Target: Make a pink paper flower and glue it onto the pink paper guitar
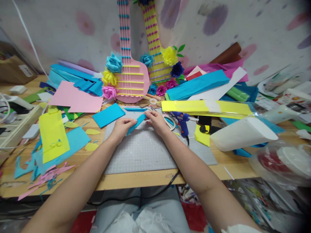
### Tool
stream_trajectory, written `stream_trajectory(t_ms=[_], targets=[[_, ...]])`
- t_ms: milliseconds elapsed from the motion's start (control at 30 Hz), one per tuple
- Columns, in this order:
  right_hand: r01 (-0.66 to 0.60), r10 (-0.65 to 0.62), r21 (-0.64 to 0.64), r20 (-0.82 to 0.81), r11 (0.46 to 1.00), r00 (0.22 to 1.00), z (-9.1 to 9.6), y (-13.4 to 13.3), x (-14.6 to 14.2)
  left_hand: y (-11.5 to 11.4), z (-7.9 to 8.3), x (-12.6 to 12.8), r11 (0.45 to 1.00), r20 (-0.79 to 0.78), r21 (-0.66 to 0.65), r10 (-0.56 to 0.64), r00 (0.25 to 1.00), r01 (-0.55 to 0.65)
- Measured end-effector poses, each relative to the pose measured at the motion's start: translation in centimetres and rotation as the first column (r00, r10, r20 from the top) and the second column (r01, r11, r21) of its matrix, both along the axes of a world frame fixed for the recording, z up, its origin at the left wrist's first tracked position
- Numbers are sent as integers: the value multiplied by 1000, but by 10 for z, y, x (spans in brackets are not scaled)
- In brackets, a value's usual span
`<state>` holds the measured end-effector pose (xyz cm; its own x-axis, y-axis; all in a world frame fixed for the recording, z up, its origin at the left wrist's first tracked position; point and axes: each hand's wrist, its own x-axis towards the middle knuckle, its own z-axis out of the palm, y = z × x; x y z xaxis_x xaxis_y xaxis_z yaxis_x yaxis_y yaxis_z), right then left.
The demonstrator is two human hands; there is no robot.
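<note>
A narrow strip of blue crepe paper (pixel 137 123) is held between both hands above a grey cutting mat (pixel 143 152). My left hand (pixel 122 127) pinches its lower left end with fingers closed. The upper right end is pinched by my right hand (pixel 156 121). The strip slants up to the right. Both forearms reach in from the bottom of the view.
A blue glue gun (pixel 182 121) and tape roll (pixel 170 122) lie right of my hands. Pink (pixel 131 77) and yellow (pixel 155 55) paper guitars with paper flowers lean on the wall. Coloured paper sheets and scraps cover the wooden table (pixel 136 178); a white roll (pixel 243 133) lies right.
</note>
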<state>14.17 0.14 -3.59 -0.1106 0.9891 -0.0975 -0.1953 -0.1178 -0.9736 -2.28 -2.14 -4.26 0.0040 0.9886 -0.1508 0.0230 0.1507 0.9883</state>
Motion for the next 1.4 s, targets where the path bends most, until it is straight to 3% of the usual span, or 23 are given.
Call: stream_trajectory(t_ms=[167, 467, 700, 867, 1100, 1267, 1400], targets=[[-170, 161, -139, -71, 976, 984, 3, -5, -5, 1, 3, 3, 1000, 42, -11, -21, 999, 21], [-50, 51, -58, 13, 997, 999, 0, -5, -10, -1, 8, 6, 997, 36, -45, -61, 998, 62], [-18, 19, -12, 80, 1000, 997, 3, -6, -11, 0, 7, 7, 999, 35, -42, -1, 999, 3], [-84, 86, -37, 54, 996, 995, 2, -7, -12, -1, 11, 8, 998, 97, -42, 55, 994, -51], [-6, 7, -2, 70, 1000, 998, 0, -7, -13, -3, 14, 11, 994, 117, -58, 96, 988, -90], [-26, 29, -40, 74, 999, 997, 3, -8, -15, -1, 11, 11, 977, 210, -18, 213, 954, -214], [-52, 53, -7, 55, 999, 997, 2, -9, -20, -1, 10, 15, 981, 317, 11, 179, 931, -193]])
